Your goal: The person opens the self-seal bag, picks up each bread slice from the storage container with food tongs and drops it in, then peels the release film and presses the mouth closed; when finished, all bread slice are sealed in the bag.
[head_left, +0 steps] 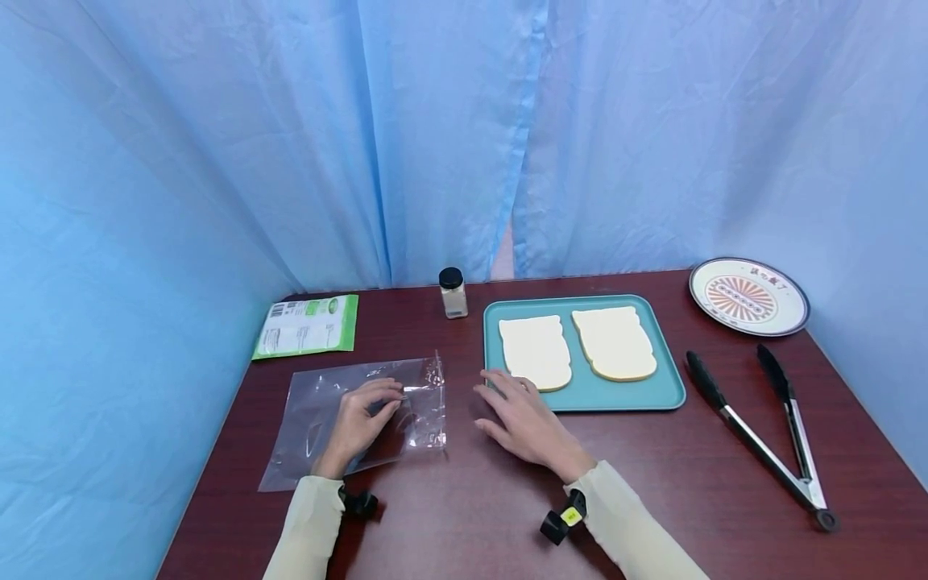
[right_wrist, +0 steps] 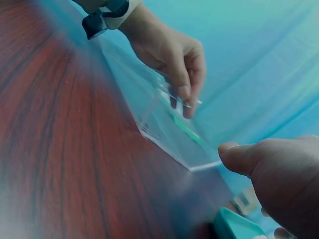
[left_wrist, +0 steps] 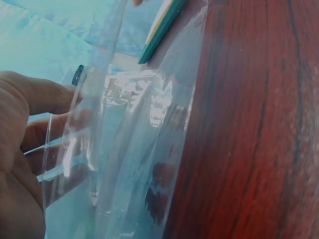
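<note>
My left hand (head_left: 362, 417) pinches the upper layer of a clear plastic bag (head_left: 312, 403) between thumb and fingers. The bag lies on the table, its open-looking end towards my right hand. In the left wrist view the film of the bag (left_wrist: 134, 164) stands raised, with several fingers showing through it. My right hand (head_left: 528, 423) holds nothing; its fingers are spread, slightly bent, beside the near left corner of a teal tray (head_left: 623, 396). Two white bread slices (head_left: 536, 350) lie on that tray. In the right wrist view, the right thumb (right_wrist: 241, 159) appears near the bag's end.
A green and white packet (head_left: 304, 326) lies at the back left. Behind the bag stands a small black-capped jar (head_left: 453, 298). At the right are a patterned plate (head_left: 747, 298) and spread tongs (head_left: 768, 459). Blue curtains (head_left: 435, 137) border the table.
</note>
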Motion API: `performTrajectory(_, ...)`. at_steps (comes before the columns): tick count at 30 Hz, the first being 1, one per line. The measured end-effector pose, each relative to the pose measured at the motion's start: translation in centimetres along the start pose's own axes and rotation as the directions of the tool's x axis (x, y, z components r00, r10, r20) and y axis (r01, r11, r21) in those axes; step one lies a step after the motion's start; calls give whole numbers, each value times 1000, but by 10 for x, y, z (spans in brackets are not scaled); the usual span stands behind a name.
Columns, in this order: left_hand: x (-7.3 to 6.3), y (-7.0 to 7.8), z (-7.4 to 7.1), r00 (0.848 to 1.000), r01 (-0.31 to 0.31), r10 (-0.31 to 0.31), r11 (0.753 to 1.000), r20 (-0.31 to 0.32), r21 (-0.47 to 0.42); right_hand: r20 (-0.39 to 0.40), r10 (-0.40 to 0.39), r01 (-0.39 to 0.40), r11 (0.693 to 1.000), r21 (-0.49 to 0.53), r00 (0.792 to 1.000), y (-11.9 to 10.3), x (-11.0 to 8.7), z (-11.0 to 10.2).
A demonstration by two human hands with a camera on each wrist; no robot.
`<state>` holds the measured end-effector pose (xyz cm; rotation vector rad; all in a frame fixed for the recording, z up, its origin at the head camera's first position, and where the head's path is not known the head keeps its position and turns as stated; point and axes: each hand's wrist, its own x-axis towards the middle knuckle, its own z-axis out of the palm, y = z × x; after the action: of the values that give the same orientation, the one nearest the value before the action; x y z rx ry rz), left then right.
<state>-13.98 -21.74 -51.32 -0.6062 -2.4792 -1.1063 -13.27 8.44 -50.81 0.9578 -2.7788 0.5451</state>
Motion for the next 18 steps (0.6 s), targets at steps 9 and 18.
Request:
performTrajectory(9,-1,-3,0,1000,0,0,1000,-7,-7,-95,48,-50,999,-14,994,26,-26,-23)
performTrajectory(18,-1,-3,2,1000,0,0,1000,-5,-14,-173,137,-144,989,-31,975,57,-61,-45)
